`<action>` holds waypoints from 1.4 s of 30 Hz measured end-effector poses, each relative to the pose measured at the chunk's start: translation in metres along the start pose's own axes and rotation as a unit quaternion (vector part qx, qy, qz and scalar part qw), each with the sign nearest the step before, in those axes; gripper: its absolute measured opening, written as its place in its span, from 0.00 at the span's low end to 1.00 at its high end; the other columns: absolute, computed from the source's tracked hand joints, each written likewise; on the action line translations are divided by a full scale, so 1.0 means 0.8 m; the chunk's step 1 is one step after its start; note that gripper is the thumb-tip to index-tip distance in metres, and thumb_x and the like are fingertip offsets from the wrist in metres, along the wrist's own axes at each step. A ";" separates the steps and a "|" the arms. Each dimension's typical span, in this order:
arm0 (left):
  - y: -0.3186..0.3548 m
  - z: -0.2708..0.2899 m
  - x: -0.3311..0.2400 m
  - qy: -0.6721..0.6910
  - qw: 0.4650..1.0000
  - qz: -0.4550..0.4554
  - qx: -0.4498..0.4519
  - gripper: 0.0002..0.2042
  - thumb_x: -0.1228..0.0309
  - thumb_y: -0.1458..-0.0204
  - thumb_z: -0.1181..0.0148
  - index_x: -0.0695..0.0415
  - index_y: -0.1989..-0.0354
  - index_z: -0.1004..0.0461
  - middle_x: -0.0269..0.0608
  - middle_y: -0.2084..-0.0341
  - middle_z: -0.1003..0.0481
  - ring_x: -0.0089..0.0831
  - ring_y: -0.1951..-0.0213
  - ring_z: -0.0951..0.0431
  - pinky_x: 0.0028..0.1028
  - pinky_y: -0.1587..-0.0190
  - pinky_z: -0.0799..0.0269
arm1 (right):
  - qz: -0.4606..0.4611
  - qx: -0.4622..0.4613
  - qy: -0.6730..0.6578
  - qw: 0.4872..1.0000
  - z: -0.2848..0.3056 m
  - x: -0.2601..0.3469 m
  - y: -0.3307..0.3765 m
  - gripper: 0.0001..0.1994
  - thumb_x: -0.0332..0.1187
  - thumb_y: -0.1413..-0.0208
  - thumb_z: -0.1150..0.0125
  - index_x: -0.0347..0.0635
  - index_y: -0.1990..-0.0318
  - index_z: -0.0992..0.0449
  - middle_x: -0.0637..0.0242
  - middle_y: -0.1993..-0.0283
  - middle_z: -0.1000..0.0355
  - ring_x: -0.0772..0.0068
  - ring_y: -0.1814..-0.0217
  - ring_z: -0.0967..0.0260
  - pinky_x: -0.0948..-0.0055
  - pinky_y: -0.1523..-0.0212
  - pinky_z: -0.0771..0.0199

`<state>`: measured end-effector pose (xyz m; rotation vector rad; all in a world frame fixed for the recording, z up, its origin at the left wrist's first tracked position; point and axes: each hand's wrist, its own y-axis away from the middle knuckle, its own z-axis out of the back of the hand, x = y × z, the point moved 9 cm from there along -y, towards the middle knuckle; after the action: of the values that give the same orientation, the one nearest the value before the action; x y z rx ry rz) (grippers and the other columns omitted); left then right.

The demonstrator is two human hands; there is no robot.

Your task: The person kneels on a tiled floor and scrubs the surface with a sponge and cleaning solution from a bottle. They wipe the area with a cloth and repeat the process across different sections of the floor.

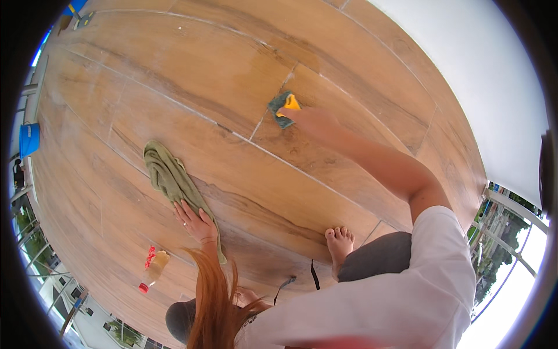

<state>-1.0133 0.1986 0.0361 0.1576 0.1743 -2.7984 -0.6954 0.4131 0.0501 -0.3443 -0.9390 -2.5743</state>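
My right hand point(311, 121) is closed on a scouring pad point(278, 106), dark green with a yellow part on top bearing dark print. The pad rests on the wood-look tile floor point(232, 75), beside a pale grout joint, with a darker damp-looking patch above it. Nearer my body, my left hand point(195, 223) lies flat, fingers stretched out, on a crumpled olive-green cloth point(171, 174). The cloth stretches away from it along the floor. Left of that hand, a clear plastic bottle point(156, 269) with a red cap and red label holds tan liquid.
A blue bucket point(29, 139) stands at the far left edge. A white wall point(471, 64) borders the floor at the right. Metal railings point(511, 227) show at both sides. My bare foot point(340, 247) and dark straps point(314, 274) are close to my body.
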 end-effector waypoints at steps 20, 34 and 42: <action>-0.004 0.003 0.000 0.013 1.000 0.010 0.004 0.26 0.62 0.47 0.59 0.61 0.41 0.48 0.53 0.40 0.51 0.52 0.39 0.52 0.45 0.39 0.56 | -0.012 0.046 0.017 0.999 -0.058 -0.030 0.056 0.24 0.25 0.47 0.58 0.58 0.42 0.41 0.54 0.74 0.31 0.58 0.74 0.32 0.62 0.76 0.36; -0.004 0.000 -0.006 0.011 1.000 0.004 -0.004 0.26 0.61 0.47 0.59 0.61 0.41 0.47 0.54 0.40 0.51 0.53 0.40 0.51 0.46 0.40 0.55 | 0.175 -0.069 -0.044 0.981 -0.061 0.054 0.009 0.20 0.28 0.46 0.56 0.57 0.45 0.40 0.56 0.75 0.33 0.60 0.76 0.32 0.64 0.77 0.36; 0.002 0.000 0.002 0.016 1.000 0.020 0.013 0.26 0.61 0.47 0.59 0.60 0.40 0.49 0.53 0.40 0.52 0.51 0.40 0.52 0.45 0.39 0.56 | 0.070 0.044 0.030 0.996 -0.068 0.028 0.022 0.21 0.27 0.47 0.55 0.57 0.45 0.39 0.57 0.74 0.32 0.59 0.73 0.31 0.63 0.77 0.34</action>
<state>-1.0146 0.1967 0.0354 0.2090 0.1417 -2.7611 -0.7131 0.3588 0.0276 -0.2957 -0.9683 -2.3949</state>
